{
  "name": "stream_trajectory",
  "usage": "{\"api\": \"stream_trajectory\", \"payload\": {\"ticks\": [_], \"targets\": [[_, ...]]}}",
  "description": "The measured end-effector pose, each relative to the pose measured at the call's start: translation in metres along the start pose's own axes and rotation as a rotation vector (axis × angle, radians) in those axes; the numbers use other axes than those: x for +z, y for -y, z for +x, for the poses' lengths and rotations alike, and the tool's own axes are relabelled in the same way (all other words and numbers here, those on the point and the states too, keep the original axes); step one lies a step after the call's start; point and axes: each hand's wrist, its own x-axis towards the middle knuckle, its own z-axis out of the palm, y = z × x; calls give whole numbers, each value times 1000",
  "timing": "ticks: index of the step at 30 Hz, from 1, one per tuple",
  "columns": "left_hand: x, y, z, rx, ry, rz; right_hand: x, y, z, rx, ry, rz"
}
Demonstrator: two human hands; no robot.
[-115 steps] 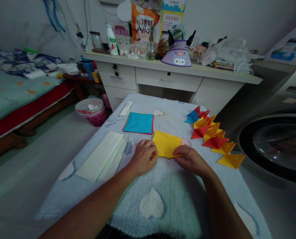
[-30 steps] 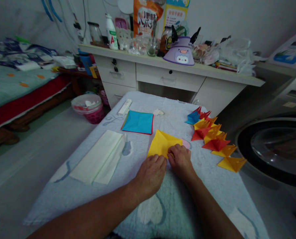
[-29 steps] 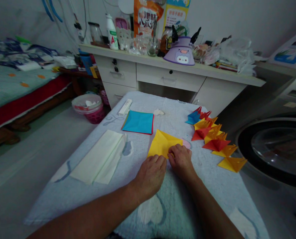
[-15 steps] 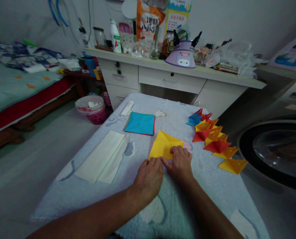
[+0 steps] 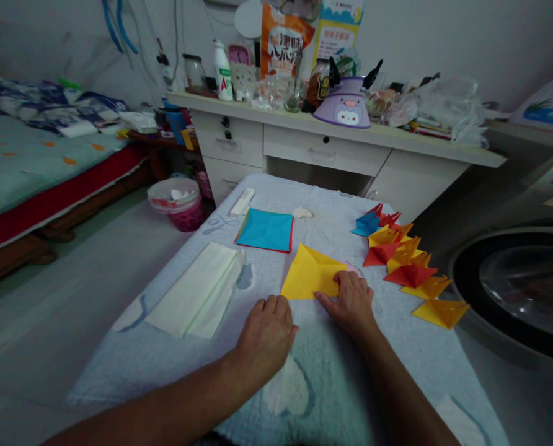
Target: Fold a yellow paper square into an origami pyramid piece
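Hands apart: L hand (image 5: 268, 328) curled at corner of yellow paper (image 5: 307, 275), can't tell if gripping; R hand (image 5: 351, 300) spread on its R side. Paper's on counter (image 5: 332, 207), nearer & R of blue paper (image 5: 266, 229). Prob. light, thin, creases easily; take by edges.

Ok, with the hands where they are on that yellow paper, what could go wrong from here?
The yellow paper could skew: the left hand is only at its near left corner, while the right hand rests on its right side.
Creases might come out uneven, since the cloth underneath looks soft and wrinkled.
A rightward sweep could perhaps knock the nearest folded yellow piece.
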Motion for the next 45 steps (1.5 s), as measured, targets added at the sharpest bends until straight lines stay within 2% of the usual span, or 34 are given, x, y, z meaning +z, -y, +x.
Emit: {"api": "stream_trajectory", "payload": {"ticks": [8,15,22,34,41,45], "targets": [[-5,1,-1,-5,15,1,-8,-26,7,90,57,6],[-8,1,-1,-27,49,-4,-8,-35,12,78,86,30],[-10,7,4,6,73,-13,-14,-38,14,60,95,110],[-2,13,9,66,64,24,-10,-51,16,12,69,234],[0,10,9,81,78,48,-13,-39,16,-50,-92,452],[0,9,8,51,54,39,-11,-27,12,-131,-43,452]]}}
